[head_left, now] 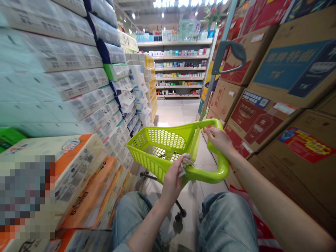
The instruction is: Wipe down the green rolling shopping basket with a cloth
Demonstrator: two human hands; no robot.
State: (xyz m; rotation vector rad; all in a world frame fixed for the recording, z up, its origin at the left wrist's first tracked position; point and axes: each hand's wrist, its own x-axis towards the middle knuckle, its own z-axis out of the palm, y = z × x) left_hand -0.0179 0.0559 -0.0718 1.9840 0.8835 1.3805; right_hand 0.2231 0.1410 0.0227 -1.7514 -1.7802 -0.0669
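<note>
A lime-green plastic shopping basket [157, 148] on wheels stands on the floor in front of my knees. My left hand [173, 178] is closed on a crumpled whitish cloth [186, 162] and presses it against the basket's near rim. My right hand [219, 140] grips the basket's green handle [220, 168] at its right side, fingers curled round it. The basket's grey pull-handle [228, 56] rises behind it. My legs in blue jeans [225, 220] show at the bottom, as if I am sitting or crouching.
Stacked packs of tissue paper [78, 91] wall in the left side, orange-marked packs [86, 182] lowest. Cardboard boxes [283, 105] are piled on the right. A narrow tiled aisle [175, 112] runs ahead to shelves of goods [181, 70].
</note>
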